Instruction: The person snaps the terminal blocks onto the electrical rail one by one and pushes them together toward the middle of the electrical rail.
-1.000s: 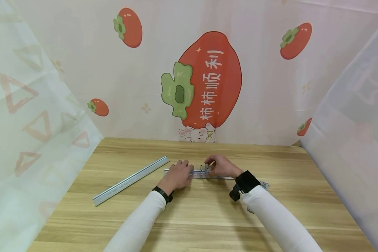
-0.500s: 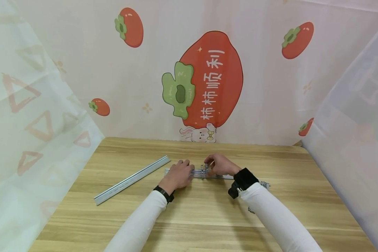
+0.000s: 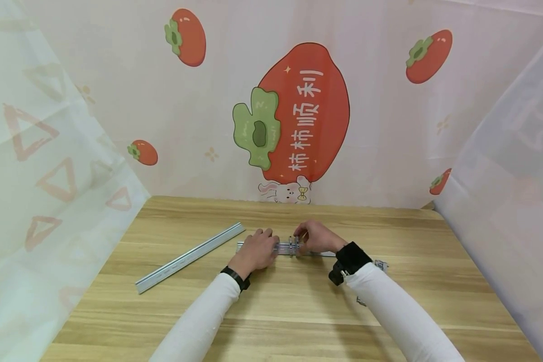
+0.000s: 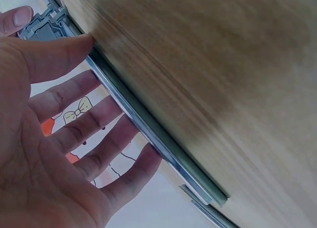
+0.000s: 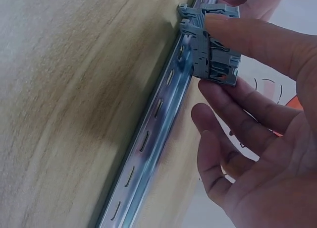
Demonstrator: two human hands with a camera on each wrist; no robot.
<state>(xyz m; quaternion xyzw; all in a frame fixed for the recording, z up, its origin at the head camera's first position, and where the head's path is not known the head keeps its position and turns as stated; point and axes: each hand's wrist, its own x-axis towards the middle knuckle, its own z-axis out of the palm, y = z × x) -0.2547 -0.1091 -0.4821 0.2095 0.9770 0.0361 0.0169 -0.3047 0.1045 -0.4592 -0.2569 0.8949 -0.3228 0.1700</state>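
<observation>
My left hand holds a slotted metal DIN rail, thumb along one edge and fingers along the other, as the left wrist view shows. In my right hand a grey terminal block is pinched between thumb and fingers, at the rail. Right beside it, on the side toward my left hand, a second grey block stands upright across the rail. Whether the pinched block is fully seated cannot be told. Rail slots show beyond the blocks in the right wrist view.
Another DIN rail lies slanted on the wooden table at the left. Small grey pieces lie by my right forearm, partly hidden by it; another piece shows nearer. A printed curtain hangs behind the table.
The pinched block has come down slightly and now stands about level with the block beside it. My left hand keeps its place on the rail.
</observation>
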